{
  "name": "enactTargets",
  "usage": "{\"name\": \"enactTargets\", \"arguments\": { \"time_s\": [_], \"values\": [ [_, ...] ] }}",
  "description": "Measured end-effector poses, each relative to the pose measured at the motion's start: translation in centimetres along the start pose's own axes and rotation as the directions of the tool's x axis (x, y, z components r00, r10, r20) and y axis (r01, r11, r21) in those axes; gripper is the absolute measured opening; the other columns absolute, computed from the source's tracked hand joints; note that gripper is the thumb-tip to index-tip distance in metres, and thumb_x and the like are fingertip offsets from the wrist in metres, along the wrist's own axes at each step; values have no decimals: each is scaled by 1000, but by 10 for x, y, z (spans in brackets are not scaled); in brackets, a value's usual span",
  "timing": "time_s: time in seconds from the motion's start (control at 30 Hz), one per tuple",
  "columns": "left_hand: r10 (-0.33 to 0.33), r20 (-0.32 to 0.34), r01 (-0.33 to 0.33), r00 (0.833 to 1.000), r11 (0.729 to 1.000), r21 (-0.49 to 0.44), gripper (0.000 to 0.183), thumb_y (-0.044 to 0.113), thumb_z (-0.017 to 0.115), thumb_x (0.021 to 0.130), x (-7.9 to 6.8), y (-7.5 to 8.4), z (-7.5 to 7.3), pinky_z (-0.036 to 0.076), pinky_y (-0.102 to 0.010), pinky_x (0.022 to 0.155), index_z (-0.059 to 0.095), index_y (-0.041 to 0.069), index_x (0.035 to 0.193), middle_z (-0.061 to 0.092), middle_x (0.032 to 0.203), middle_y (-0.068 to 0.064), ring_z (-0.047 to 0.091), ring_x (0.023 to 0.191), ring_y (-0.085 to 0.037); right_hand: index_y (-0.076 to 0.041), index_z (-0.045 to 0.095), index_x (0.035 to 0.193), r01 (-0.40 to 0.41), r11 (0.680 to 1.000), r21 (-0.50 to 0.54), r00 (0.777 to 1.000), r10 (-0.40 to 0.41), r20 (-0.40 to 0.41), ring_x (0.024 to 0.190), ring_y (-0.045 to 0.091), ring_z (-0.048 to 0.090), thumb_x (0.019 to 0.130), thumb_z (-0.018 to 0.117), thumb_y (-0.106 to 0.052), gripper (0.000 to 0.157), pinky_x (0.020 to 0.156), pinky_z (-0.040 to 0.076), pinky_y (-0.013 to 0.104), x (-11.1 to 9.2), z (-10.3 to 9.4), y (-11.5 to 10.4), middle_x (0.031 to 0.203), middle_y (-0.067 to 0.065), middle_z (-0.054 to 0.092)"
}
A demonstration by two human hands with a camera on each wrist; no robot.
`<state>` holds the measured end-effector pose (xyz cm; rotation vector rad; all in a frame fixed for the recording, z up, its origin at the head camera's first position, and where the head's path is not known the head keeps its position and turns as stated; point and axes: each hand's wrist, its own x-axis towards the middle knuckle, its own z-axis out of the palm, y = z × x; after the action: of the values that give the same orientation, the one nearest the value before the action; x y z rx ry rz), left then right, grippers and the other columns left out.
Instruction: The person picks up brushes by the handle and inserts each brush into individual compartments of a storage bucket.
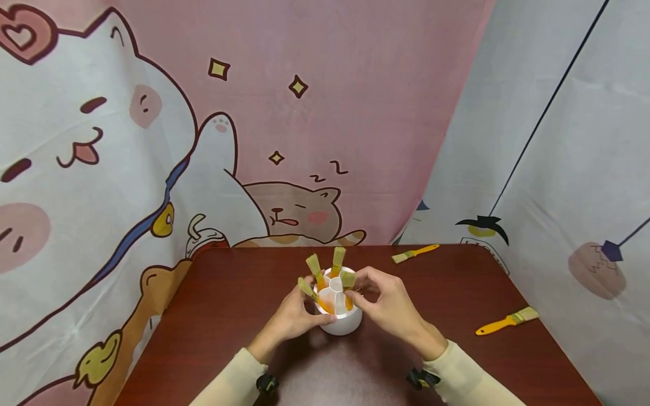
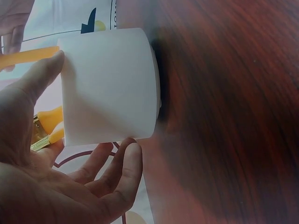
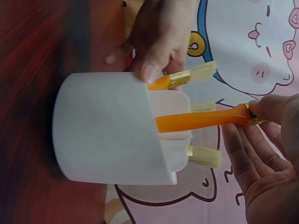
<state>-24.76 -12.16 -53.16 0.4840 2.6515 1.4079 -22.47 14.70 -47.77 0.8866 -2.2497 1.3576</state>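
A white round holder with compartments (image 1: 341,325) stands upright on the table. My left hand (image 1: 293,317) grips it from the left, thumb on the rim and fingers round the side. Between thumb and fingers, my right hand (image 1: 388,301) pinches a paintbrush (image 3: 201,120) near its metal band. This brush has its bristles up, and the lower end of its orange handle is inside the holder. Three other brushes lean in separate places round the holder, bristles up: one at the left (image 1: 307,288), one behind it (image 1: 315,265) and one at the back (image 1: 338,259).
Two more brushes with yellow-orange handles lie on the dark red-brown table (image 1: 213,338): one by the back edge (image 1: 416,253), one near the right edge (image 1: 508,321). A cartoon-printed cloth (image 1: 376,113) hangs behind and at the sides.
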Motion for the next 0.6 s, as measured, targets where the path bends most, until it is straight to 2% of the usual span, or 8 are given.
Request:
{"name": "enactTargets", "arguments": {
  "time_s": [0.2, 0.6],
  "values": [
    [4, -3, -4, 1000, 1000, 1, 96, 39, 106, 86, 0, 0, 0, 60, -55, 102, 55, 23, 165, 73, 150, -9, 74, 119, -24, -16, 74, 111, -2, 1000, -31, 999, 3, 34, 95, 11, 84, 95, 94, 3, 32, 84, 72, 33, -4, 6, 8, 104, -1, 83],
    [14, 0, -14, 1000, 1000, -2, 96, 39, 105, 87, 1, -1, 0, 61, -55, 102, 54, 21, 166, 73, 151, -10, 76, 120, -25, -14, 77, 112, 68, 996, -66, 993, -61, 100, 94, 10, 84, 94, 94, 5, 31, 79, 71, 30, -12, 15, 17, 109, -1, 81]
  ]
}}
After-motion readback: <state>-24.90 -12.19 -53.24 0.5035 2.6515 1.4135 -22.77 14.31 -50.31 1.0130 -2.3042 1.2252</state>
